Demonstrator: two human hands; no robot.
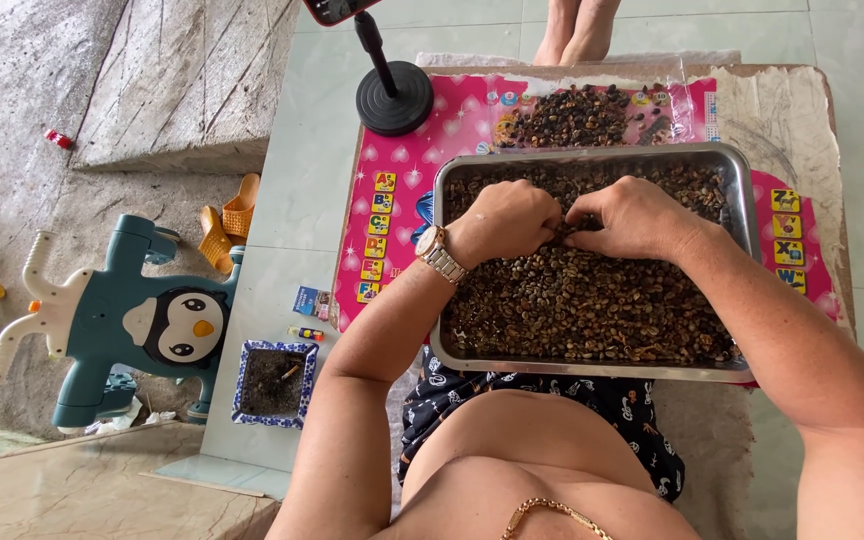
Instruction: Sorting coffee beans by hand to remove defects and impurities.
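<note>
While both hands work in the metal tray of coffee beans, left hand is curled, fingers pinched down into the beans; right hand likewise curled, fingertips meeting the left's at tray centre. What either pinches is hidden. Silver wristwatch on left wrist. Tray sits on a pink alphabet mat; a separate darker bean pile lies just beyond the tray. Black round stand base at mat corner. Penguin toy on floor, well apart.
</note>
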